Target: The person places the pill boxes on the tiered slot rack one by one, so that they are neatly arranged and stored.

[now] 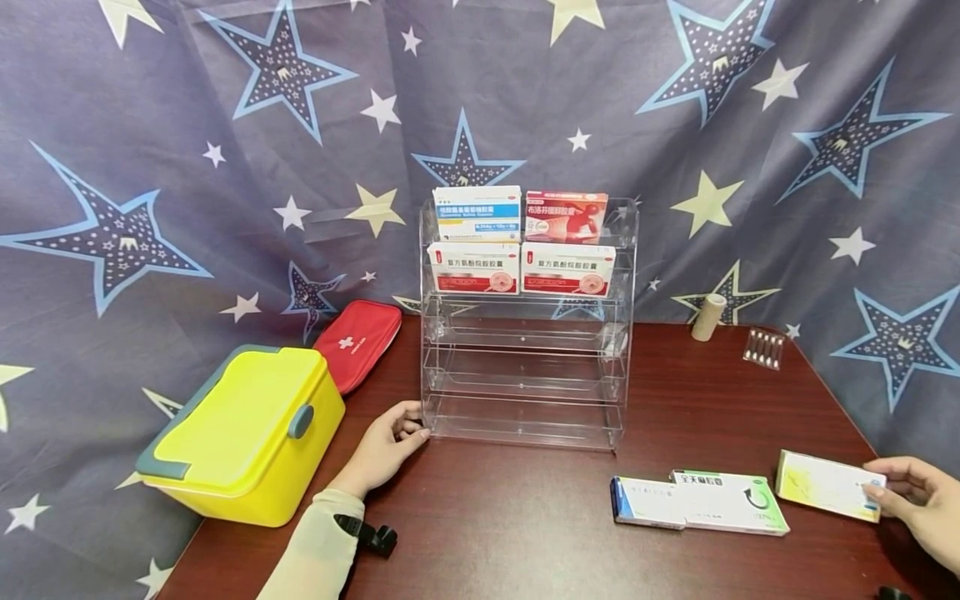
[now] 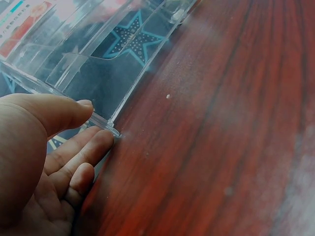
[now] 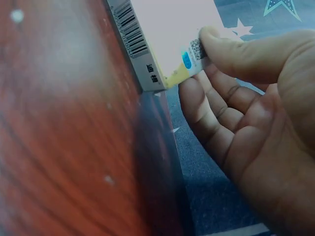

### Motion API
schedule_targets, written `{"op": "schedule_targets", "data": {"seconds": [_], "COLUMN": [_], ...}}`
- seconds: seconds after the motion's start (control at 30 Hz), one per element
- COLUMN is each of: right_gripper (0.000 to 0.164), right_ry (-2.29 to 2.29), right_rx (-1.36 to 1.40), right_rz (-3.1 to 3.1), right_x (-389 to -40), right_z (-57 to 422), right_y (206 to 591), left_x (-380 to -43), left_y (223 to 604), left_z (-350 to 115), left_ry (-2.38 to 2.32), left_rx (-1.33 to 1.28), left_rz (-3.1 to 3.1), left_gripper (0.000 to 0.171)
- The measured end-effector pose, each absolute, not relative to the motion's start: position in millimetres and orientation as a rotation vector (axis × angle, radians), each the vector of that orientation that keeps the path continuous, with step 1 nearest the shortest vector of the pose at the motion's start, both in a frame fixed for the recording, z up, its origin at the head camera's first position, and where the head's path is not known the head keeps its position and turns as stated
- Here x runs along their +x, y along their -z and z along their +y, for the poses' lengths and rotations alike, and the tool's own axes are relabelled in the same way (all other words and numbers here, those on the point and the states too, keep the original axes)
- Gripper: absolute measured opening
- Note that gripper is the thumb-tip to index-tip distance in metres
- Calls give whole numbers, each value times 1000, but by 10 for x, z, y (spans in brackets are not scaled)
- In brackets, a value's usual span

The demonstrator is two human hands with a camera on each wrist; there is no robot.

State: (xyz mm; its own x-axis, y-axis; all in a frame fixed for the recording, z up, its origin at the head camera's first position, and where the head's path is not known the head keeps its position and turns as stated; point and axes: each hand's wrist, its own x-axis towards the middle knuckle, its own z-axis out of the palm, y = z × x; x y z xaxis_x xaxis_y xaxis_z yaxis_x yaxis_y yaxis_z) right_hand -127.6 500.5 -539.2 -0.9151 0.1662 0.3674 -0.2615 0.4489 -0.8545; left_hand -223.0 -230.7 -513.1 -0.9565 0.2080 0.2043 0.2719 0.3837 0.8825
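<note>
A clear acrylic display rack (image 1: 522, 387) stands upright on the table, with medicine boxes on its upper two tiers. My left hand (image 1: 390, 442) pinches the lower left corner of the rack, thumb on one face of the side panel (image 2: 101, 120) and fingers on the other. Over at the table's right, my right hand (image 1: 918, 504) grips one end of a yellow-and-white medicine box (image 1: 828, 486) between thumb and fingers. To its left lie a green-and-white medicine box (image 1: 727, 502) and a blue-and-white medicine box (image 1: 647, 502), side by side and touching.
A yellow lidded box (image 1: 247, 433) stands on the left, with a red first-aid pouch (image 1: 358, 343) behind it. Toward the back right are a beige roll (image 1: 708, 317) and a small pack of swabs (image 1: 762, 348). Star-patterned cloth (image 1: 510, 83) hangs behind the table.
</note>
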Motion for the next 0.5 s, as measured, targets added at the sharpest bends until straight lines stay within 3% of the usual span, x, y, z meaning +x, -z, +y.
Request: {"op": "schedule_targets", "data": {"seconds": [0.23,0.5], "right_gripper": [57,53], "right_ry": [-1492,-1838], "right_rx": [124,251], "right_rz": [-2218,-1828], "right_x": [-1315,-1387], "right_z": [5006,4970], "right_y": [5396,5328], "left_x": [-2222,-2208], "left_y": [5134,5092], "left_z": [-2308,-2311], "left_ry": [1649,1646], "left_rx": [-460,-443], "left_rz": [-2554,-2581], "left_gripper": [39,39]}}
